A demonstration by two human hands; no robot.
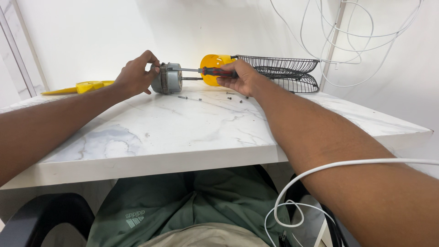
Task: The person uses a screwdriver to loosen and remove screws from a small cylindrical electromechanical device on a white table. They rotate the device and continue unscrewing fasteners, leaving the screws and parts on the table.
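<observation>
Fingers of the left hand (136,73) clench the grey motor (167,78), half hiding it; right hand (241,77) grasps a screwdriver (215,71).

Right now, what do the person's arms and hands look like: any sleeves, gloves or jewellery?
Both forearms are bare up to the frame edge, with no sleeves showing. The left hand and right hand wear no gloves, and no rings, watch or bands are visible.

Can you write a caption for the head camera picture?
Left hand steadies a grey motor while right hand holds a screwdriver to it.
</observation>
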